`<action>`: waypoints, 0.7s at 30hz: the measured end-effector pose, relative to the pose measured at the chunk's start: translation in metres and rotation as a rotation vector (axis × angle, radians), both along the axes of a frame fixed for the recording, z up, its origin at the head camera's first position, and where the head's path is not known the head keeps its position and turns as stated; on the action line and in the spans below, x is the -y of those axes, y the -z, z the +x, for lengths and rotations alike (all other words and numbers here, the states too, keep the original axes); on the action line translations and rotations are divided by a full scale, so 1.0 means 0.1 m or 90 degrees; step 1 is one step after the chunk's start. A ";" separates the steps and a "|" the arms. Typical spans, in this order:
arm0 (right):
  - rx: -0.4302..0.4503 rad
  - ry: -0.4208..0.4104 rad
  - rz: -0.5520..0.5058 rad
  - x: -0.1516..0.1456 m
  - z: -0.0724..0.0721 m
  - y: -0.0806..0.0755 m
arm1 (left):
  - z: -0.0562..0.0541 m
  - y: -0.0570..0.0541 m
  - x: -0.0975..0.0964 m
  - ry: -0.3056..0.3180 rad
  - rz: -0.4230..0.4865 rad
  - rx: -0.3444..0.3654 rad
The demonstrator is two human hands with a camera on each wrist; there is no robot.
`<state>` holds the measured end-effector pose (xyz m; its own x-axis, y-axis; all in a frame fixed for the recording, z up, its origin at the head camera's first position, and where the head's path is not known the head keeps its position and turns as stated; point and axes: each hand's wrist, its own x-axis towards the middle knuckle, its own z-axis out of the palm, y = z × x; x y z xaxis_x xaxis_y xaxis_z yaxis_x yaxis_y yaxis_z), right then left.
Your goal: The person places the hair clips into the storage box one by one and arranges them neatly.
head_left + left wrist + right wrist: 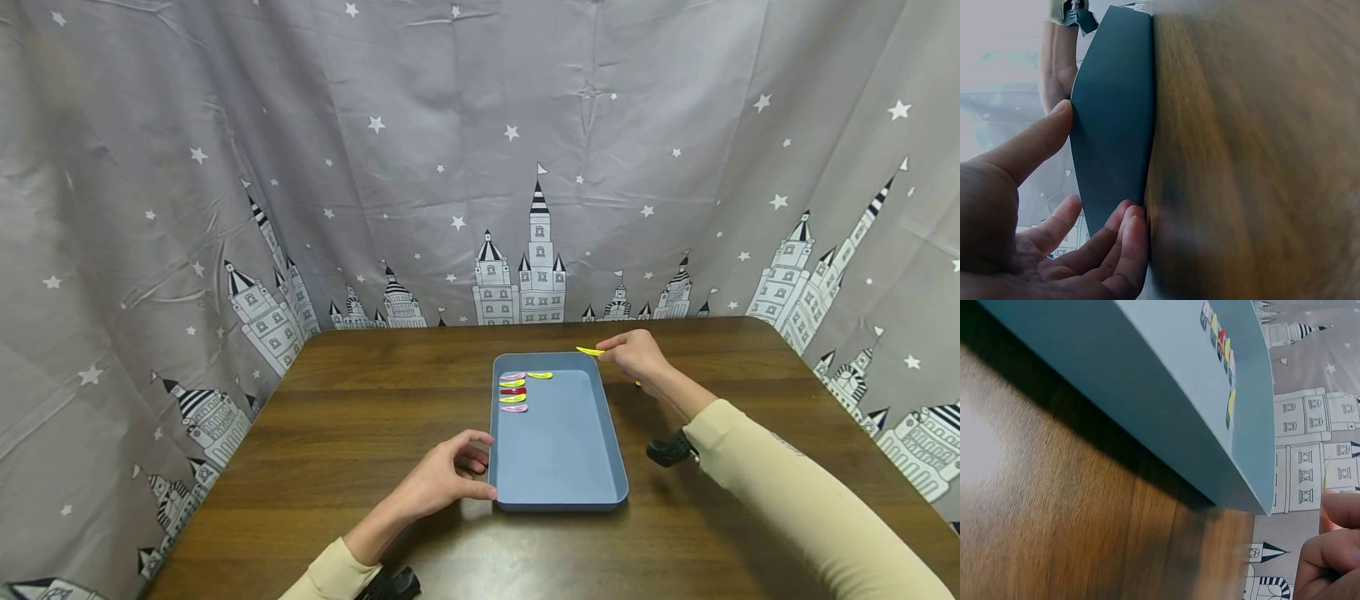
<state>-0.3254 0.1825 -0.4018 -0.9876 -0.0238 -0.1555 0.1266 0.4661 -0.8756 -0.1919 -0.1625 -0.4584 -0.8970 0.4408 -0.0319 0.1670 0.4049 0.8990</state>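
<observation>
My right hand (636, 354) pinches a yellow snap hair clip (589, 351) over the far right corner of the blue-grey tray (558, 450). Inside the tray, toward its far left, a column of clips runs down: a pink clip (513, 377) at the top, then yellow, a red clip (513, 391), yellow, and a pink clip (513, 408) at the bottom. A single yellow clip (540, 375) lies right of the column's top. My left hand (442, 475) touches the tray's left side, its thumb at the rim and fingers spread against the wall (1113, 125).
A bit of another yellow object (638, 383) shows on the wooden table (360, 400), mostly hidden by the right wrist. Behind the table's far edge hangs a grey curtain (420, 167) with castles and stars.
</observation>
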 end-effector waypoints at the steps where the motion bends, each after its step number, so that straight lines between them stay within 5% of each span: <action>1: 0.002 0.001 -0.003 0.02 0.00 0.00 | 0.00 0.00 0.00 0.000 0.000 0.000; 21: 0.020 0.006 -0.017 0.32 -0.08 0.07 | 0.01 0.00 0.00 0.002 0.002 -0.003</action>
